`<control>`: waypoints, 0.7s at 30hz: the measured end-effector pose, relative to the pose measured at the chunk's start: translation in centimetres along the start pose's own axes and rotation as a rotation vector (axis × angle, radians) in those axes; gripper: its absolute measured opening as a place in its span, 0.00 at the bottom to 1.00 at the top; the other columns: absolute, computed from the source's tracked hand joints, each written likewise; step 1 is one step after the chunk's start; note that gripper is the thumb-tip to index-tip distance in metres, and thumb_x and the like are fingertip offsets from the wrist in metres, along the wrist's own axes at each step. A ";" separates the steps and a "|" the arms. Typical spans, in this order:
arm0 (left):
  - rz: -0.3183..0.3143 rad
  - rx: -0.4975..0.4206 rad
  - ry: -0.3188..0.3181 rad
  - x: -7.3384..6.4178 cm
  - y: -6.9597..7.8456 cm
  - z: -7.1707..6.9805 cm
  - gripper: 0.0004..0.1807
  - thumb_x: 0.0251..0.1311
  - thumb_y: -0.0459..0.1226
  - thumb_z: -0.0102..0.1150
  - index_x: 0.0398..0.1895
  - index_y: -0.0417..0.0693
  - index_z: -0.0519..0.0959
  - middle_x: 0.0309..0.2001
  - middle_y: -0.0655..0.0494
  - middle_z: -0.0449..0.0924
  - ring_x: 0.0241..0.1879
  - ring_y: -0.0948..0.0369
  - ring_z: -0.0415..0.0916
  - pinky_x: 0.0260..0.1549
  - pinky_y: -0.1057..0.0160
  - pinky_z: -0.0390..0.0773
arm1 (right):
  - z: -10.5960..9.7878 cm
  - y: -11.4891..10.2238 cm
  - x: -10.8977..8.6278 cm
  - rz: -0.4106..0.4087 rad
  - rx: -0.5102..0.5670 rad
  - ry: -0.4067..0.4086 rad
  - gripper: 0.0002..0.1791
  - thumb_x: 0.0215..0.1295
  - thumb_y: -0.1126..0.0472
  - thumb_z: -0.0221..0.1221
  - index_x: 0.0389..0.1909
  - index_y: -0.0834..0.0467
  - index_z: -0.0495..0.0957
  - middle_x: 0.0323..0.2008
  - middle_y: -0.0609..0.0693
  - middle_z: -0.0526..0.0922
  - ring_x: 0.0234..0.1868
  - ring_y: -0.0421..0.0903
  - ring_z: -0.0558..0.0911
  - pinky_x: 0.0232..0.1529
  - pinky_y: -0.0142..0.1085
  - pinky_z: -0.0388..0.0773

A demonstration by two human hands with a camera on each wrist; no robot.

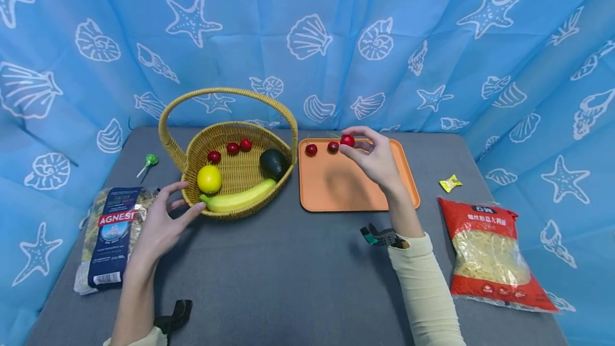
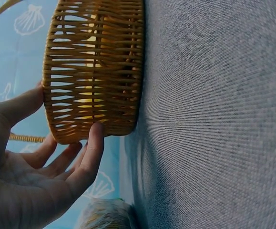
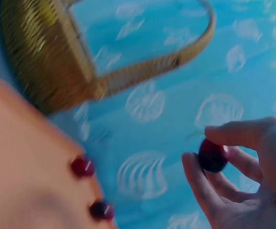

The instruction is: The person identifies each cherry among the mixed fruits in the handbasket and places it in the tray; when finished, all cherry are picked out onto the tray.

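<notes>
My right hand pinches a red cherry between thumb and fingers, above the orange tray. In the right wrist view the held cherry shows its thin stem. Two more cherries, one at the left and one beside it, lie near the tray's back edge. My left hand holds the near left end of the wicker basket, thumb and fingers spread against its rim and woven wall. Inside are a banana, a yellow lemon, an avocado and three cherries.
An Agnesi pasta bag lies by my left forearm, with a green lollipop behind it. On the right are a red pasta bag and a yellow wrapped candy. The basket's tall handle arches up before the blue curtain.
</notes>
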State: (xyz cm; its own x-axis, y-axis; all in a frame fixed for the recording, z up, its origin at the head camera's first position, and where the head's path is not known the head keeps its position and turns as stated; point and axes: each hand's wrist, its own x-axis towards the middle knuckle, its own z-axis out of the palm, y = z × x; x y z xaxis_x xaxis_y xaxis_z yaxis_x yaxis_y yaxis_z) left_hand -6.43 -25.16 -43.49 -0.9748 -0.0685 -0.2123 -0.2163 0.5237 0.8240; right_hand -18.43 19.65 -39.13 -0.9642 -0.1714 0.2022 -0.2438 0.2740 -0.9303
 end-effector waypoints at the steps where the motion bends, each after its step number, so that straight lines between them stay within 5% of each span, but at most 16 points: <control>1: 0.000 -0.001 0.000 0.0 0.0 0.0 0.47 0.75 0.56 0.64 0.87 0.49 0.56 0.89 0.35 0.45 0.79 0.29 0.63 0.67 0.27 0.77 | -0.3 0.8 0.1 0.020 -0.017 0.026 0.18 0.73 0.64 0.69 0.61 0.62 0.82 0.59 0.58 0.84 0.51 0.48 0.90 0.48 0.32 0.91; 7: 0.006 -0.003 -0.001 0.0 -0.1 0.0 0.47 0.75 0.56 0.65 0.86 0.48 0.56 0.89 0.34 0.45 0.79 0.29 0.63 0.67 0.27 0.77 | -1.2 4.2 0.7 0.121 -0.083 0.074 0.20 0.77 0.65 0.64 0.66 0.65 0.80 0.68 0.64 0.80 0.63 0.64 0.87 0.49 0.19 0.85; 11: 0.006 -0.005 0.001 0.0 -0.1 0.0 0.47 0.75 0.56 0.65 0.86 0.48 0.56 0.89 0.35 0.45 0.79 0.29 0.63 0.68 0.27 0.77 | -1.3 6.3 1.6 0.152 -0.145 0.082 0.21 0.77 0.67 0.64 0.67 0.67 0.80 0.69 0.65 0.80 0.64 0.67 0.87 0.47 0.18 0.84; 21: -0.006 0.000 0.001 0.0 0.0 0.0 0.48 0.74 0.57 0.65 0.87 0.49 0.55 0.89 0.35 0.44 0.79 0.29 0.63 0.67 0.28 0.78 | -1.2 10.0 3.3 0.207 -0.262 0.094 0.20 0.73 0.70 0.66 0.64 0.67 0.81 0.65 0.68 0.81 0.65 0.67 0.87 0.66 0.58 0.86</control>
State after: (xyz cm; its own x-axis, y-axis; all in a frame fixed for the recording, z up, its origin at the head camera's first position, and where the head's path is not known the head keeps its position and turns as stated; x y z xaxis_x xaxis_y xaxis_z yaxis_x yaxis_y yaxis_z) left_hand -6.42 -25.18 -43.49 -0.9735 -0.0721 -0.2168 -0.2220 0.5231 0.8229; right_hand -24.20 22.93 -47.38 -0.9984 -0.0024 0.0565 -0.0492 0.5298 -0.8467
